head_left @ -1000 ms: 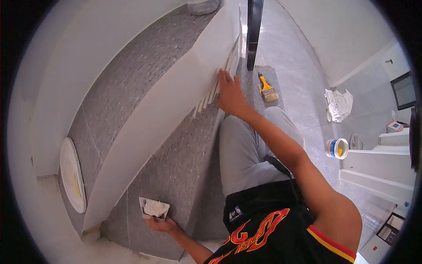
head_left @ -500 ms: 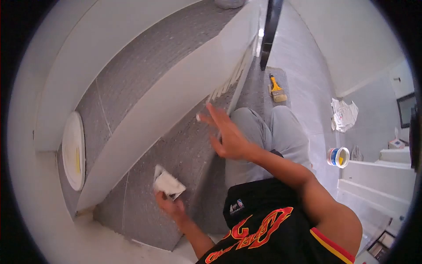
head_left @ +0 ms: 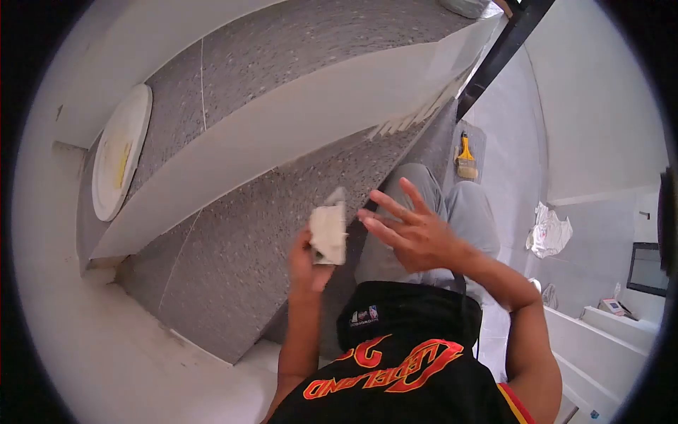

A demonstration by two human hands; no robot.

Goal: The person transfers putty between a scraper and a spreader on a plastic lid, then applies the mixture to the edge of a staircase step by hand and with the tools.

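Note:
My left hand (head_left: 308,265) grips a small flat scraper (head_left: 340,196) loaded with a thick slab of off-white putty-like paste (head_left: 327,232). A thin greyish edge sticks out beyond the paste; the handle is hidden in my fingers. To its right, my right hand (head_left: 424,237) is open above my knee, fingers spread and holding nothing. Below both hands lies a grey speckled stair tread (head_left: 240,226). On the step above, a white oval lid or plate (head_left: 113,173) with a yellow streak rests near the wall.
A white riser (head_left: 296,106) separates the treads. A black post (head_left: 501,60) stands at upper right. Beyond my knees lies a yellow-handled paintbrush (head_left: 466,157). Crumpled white material (head_left: 549,231) is on the floor lower down, and white stairs (head_left: 593,339) descend at right.
My left hand has brought the paste-laden scraper up and right, closer to my right hand. My right hand has moved rightward, fingers spreading. The camera view has shifted.

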